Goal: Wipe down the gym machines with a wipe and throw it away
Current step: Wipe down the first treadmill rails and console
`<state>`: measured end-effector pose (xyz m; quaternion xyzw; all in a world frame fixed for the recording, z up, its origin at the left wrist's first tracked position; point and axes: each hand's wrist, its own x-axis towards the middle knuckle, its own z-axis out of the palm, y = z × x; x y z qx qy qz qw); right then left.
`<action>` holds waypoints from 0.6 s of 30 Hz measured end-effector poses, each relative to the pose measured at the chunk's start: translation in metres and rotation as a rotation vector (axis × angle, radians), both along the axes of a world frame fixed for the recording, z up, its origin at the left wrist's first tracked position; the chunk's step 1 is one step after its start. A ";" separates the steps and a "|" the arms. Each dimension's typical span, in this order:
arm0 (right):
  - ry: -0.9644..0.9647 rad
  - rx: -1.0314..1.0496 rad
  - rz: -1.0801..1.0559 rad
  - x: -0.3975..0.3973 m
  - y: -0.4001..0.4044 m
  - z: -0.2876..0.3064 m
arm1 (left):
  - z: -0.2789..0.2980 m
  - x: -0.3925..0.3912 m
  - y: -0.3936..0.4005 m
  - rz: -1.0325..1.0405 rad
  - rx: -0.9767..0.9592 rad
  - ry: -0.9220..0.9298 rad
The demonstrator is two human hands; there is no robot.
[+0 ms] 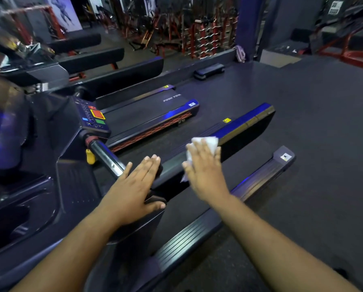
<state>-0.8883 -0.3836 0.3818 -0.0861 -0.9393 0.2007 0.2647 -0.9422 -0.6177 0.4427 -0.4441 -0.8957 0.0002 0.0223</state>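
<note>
A person's right hand lies flat with fingers straight and slightly spread over a white wipe, pressing it down; the wipe's crumpled edges show beyond the fingertips and beside the thumb. The surface directly beneath the wipe cannot be made out for certain, though the hand sits over the near treadmill, above its dark belt and close to the blue-lit side rail. The left hand, also flat with fingers extended and close together, rests palm-down on the end of the treadmill's handrail (a glossy dark bar with a red collar), its thumb lying along a black armrest edge below. Neither hand curls around anything. Both bare forearms reach in from the bottom of the frame.

Just beside the handrail hangs a yellow safety clip, and above it sits the control panel with red, green and blue buttons. The grooved foot rail on the treadmill's right side runs toward a labelled end cap. A second treadmill stands parallel on the far side, with white lettering on its belt and an orange-trimmed edge. A dark rubber floor spreads to the right. Well beyond, a black step platform rests against a low ledge, behind which red racks holding curl bars stand blurred.
</note>
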 end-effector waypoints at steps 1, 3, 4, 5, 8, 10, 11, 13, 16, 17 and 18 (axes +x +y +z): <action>0.021 0.049 0.073 0.006 -0.025 -0.003 | -0.001 -0.001 -0.004 -0.017 0.013 -0.018; 0.059 0.191 0.225 0.018 -0.060 -0.009 | -0.004 -0.003 -0.014 -0.039 0.035 -0.041; 0.062 0.262 0.280 0.021 -0.066 -0.010 | -0.004 -0.004 -0.019 -0.040 0.041 -0.047; 0.061 0.325 0.308 0.021 -0.064 -0.010 | -0.004 -0.004 -0.025 -0.037 0.039 -0.049; 0.055 0.332 0.138 0.010 -0.032 -0.004 | 0.002 0.000 -0.041 -0.023 0.025 -0.037; -0.012 0.127 -0.085 0.007 0.000 0.002 | 0.003 0.002 -0.046 -0.027 0.036 -0.034; -0.048 0.031 -0.178 0.008 0.010 0.004 | 0.003 0.003 -0.045 -0.033 0.047 -0.040; -0.075 -0.094 -0.257 0.008 0.001 0.001 | 0.002 0.002 -0.045 -0.041 0.063 -0.054; 0.001 -0.182 -0.129 0.012 -0.068 -0.008 | 0.003 0.000 -0.045 -0.058 0.052 -0.053; 0.029 -0.198 -0.043 0.017 -0.094 -0.014 | 0.003 0.001 -0.045 -0.065 0.046 -0.047; 0.049 -0.203 0.042 0.022 -0.117 -0.019 | 0.003 0.001 -0.045 -0.070 0.044 -0.041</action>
